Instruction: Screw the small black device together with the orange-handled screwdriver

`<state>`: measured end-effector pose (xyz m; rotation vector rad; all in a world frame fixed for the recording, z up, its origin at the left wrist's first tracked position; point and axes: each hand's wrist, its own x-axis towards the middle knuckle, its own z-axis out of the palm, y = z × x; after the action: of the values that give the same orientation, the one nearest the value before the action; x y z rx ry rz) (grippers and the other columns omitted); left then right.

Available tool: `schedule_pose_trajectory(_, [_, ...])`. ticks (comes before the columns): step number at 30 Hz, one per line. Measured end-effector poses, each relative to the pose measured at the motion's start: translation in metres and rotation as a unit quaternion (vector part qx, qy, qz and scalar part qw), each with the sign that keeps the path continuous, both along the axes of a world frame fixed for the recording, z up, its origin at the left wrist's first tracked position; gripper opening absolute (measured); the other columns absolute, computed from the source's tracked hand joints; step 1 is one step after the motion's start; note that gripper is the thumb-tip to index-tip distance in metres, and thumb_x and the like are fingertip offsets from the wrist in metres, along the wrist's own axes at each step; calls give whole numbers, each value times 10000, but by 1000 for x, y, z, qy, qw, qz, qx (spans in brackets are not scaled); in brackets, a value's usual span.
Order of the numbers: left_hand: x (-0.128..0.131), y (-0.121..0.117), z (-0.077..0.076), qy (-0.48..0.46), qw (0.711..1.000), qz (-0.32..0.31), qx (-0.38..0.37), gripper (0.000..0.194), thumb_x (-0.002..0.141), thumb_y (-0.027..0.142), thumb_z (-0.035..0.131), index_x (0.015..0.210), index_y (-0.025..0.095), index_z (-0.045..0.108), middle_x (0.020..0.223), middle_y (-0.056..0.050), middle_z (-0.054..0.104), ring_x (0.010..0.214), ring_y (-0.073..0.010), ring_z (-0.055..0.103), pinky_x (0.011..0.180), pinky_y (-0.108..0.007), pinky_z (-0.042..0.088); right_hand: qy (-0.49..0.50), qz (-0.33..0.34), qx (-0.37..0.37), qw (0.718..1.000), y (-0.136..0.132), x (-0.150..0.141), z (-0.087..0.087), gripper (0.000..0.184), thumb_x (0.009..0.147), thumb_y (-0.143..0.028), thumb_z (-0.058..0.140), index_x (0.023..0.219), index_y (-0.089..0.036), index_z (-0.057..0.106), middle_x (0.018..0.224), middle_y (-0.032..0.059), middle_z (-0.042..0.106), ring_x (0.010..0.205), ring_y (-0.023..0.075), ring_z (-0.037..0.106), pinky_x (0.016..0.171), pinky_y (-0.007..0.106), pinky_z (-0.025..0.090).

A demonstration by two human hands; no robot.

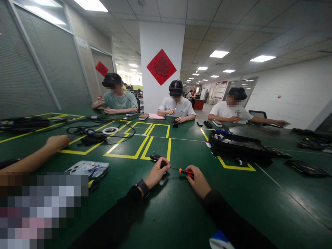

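Observation:
My right hand [199,182] is closed round the black and orange handle of a screwdriver [183,171]. The thin shaft points left, its tip at a small black part [163,164] pinched in my left hand [155,174]. Fingers cover much of that part, so its kind does not show. Just beyond my left hand another dark object [155,157] lies on the green table [171,214]. Whether it touches the held part, I cannot tell.
An open black case [238,143] stands to the right. A phone [89,168] lies left, near a co-worker's arm [33,154]. Cables and a white tape roll [110,130] are farther back. Three people sit across the table, one with a small black object [175,123].

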<state>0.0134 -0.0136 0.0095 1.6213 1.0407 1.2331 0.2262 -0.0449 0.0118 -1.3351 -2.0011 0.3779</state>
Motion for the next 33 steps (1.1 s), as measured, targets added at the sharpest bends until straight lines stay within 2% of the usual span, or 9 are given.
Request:
schedule_pose_trajectory(4, [0, 0, 0, 2, 1000, -7, 9, 115, 737, 239, 492, 838, 186, 483, 837, -3, 569, 783, -129, 521, 738, -252, 397, 4, 1, 2, 1000, 0, -1, -1, 253, 779, -233, 499, 1028, -194, 520, 991, 63, 545, 930, 183, 505, 848, 329, 397])
schedule_pose_trajectory(8, [0, 0, 0, 3, 1000, -6, -1, 128, 732, 244, 495, 845, 185, 481, 840, -6, 568, 785, -132, 521, 729, -254, 404, -23, 13, 10, 1000, -1, -2, 2, 223, 841, -198, 375, 963, -191, 562, 955, 61, 556, 948, 183, 487, 874, 337, 371])
schedule_pose_trajectory(16, [-1, 0, -1, 1, 1000, -12, 4, 132, 754, 276, 489, 852, 188, 479, 832, -1, 550, 745, -125, 504, 672, -240, 399, -15, 17, 8, 1000, -2, -1, 2, 157, 772, -196, 498, 924, -204, 537, 906, 39, 549, 849, 177, 500, 768, 308, 402])
schedule_pose_trajectory(20, [-1, 1, -1, -2, 1000, -20, 8, 132, 752, 264, 488, 857, 185, 477, 847, -6, 554, 772, -129, 510, 692, -245, 398, -26, 11, 6, 1000, 0, -1, 0, 200, 752, -243, 542, 946, -197, 529, 918, 44, 548, 859, 184, 497, 768, 309, 396])
schedule_pose_trajectory(23, [-1, 1, -2, -3, 1000, -17, 3, 130, 744, 254, 491, 853, 184, 477, 843, -5, 559, 767, -128, 512, 690, -244, 400, -43, 9, 8, 999, -1, -2, 0, 202, 800, -262, 475, 980, -188, 530, 953, 58, 545, 902, 189, 485, 806, 320, 380])
schedule_pose_trajectory(26, [-1, 2, -2, -2, 1000, -13, 4, 127, 739, 242, 491, 851, 183, 480, 845, -5, 566, 770, -129, 515, 698, -244, 400, -58, 17, 12, 998, -2, -3, 2, 188, 828, -211, 400, 942, -187, 547, 946, 59, 546, 913, 185, 479, 821, 320, 370])
schedule_pose_trajectory(33, [-1, 3, -4, 3, 1000, -14, 18, 118, 747, 247, 485, 847, 185, 483, 836, -2, 563, 776, -132, 516, 723, -253, 392, -46, 17, 18, 999, 0, -2, -1, 148, 761, -202, 519, 908, -195, 531, 926, 50, 537, 857, 185, 494, 767, 314, 391])
